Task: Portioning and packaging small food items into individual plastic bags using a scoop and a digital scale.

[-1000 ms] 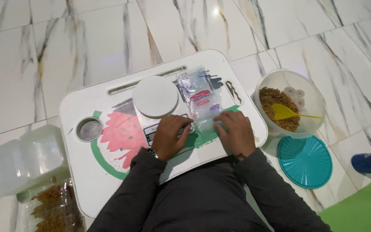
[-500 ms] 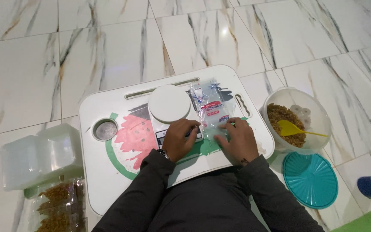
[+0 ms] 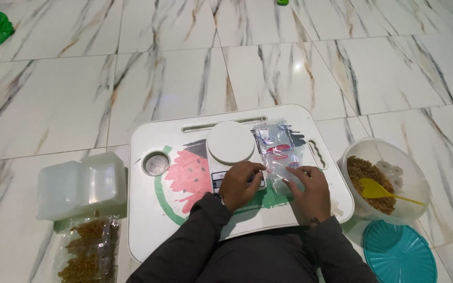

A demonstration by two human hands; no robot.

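Both hands on the clear plastic pouch (image 3: pixel 278 152), flat on the white lap tabletop (image 3: pixel 148 220) — left hand (image 3: pixel 239 183) fingers curled at its near-left edge, right hand (image 3: pixel 310 189) fingers spread, pressing its near end. Round white scale (image 3: pixel 230 142) just left.

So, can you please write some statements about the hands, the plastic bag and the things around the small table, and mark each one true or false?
1. Both hands rest on the clear plastic bag. True: left hand at its left edge, right hand on its lower end.
2. The yellow scoop lies on the lap table. False: it sits in the clear bowl of brown food.
3. The teal lid covers the bowl. False: it lies on the floor beside it.
4. A round white scale platform stands left of the bag. True.
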